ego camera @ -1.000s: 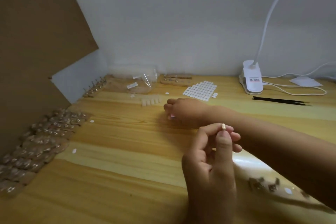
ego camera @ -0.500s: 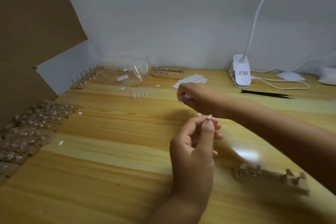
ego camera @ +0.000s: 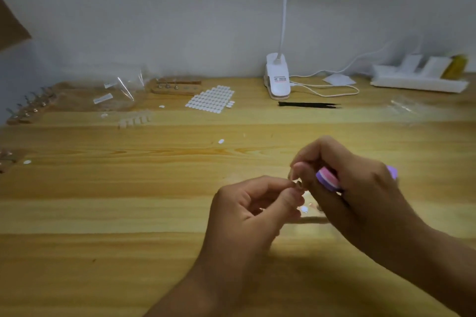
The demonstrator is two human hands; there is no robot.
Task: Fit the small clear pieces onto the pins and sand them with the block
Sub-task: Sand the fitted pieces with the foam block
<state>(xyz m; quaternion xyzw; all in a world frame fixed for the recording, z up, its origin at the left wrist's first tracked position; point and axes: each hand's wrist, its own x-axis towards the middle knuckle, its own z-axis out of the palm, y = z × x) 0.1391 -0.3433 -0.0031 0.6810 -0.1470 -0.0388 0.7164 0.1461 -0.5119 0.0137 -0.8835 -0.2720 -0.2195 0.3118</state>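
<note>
My left hand (ego camera: 253, 210) pinches a small pin (ego camera: 297, 183) between thumb and forefinger above the wooden table (ego camera: 128, 213). My right hand (ego camera: 353, 183) grips a pink and purple sanding block (ego camera: 327, 178) in its curled fingers, and its fingertips meet the pin's tip. Whether a clear piece sits on the pin is hidden by the fingers. A small white piece (ego camera: 304, 209) lies on the table just under the hands. A row of small clear pieces (ego camera: 134, 121) lies at the back left.
A sheet of white dots (ego camera: 211, 99), a wooden pin holder (ego camera: 175, 87), clear bags (ego camera: 116, 95) and another pin rack (ego camera: 28, 108) line the back left. A white clip lamp (ego camera: 277, 77), black tweezers (ego camera: 307, 105) and a power strip (ego camera: 417, 77) stand at the back right.
My right hand came back from the table's middle with the block and met my left hand at the pin. The view has turned to the right.
</note>
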